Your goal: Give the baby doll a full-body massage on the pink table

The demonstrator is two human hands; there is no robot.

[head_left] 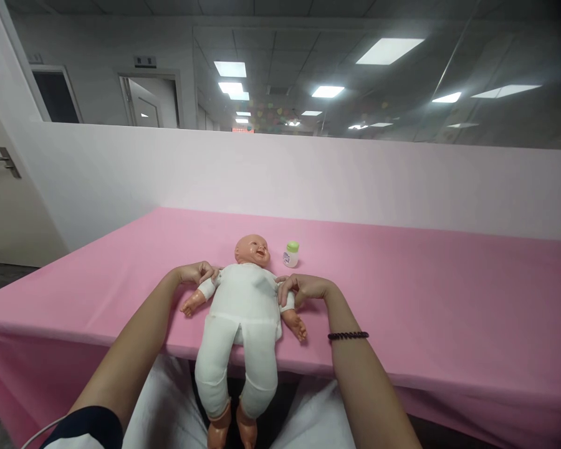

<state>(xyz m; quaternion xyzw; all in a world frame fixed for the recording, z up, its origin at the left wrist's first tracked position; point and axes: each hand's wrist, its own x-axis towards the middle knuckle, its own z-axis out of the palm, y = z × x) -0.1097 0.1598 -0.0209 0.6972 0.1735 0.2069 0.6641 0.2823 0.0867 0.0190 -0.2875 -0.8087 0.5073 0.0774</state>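
Lying face up, a baby doll with a hard tan plastic head and a soft white cloth body and sleeves (243,299) rests on a counter draped in smooth pink cloth (430,299), its head away from the person and its lower legs hanging past the front edge. The bare left hand (197,272) is at the doll's left side as the person sees it, fingers bent and touching the sleeve near the shoulder. The bare right hand (305,287), its forearm ringed by a black coiled band (348,335), is on the doll's other side, fingers curled over the upper arm. Whether either set of fingers pinches the cloth or merely rests against it, I cannot tell. Just beside the doll's head, on the right, stands a small, upright, whitish translucent jar with a light green lid (290,255). Below the doll, the person's pale grey trousers (161,405) show on either side of its legs; beyond its head rises a plain white wall (336,181) topped by a large glass pane (402,100).
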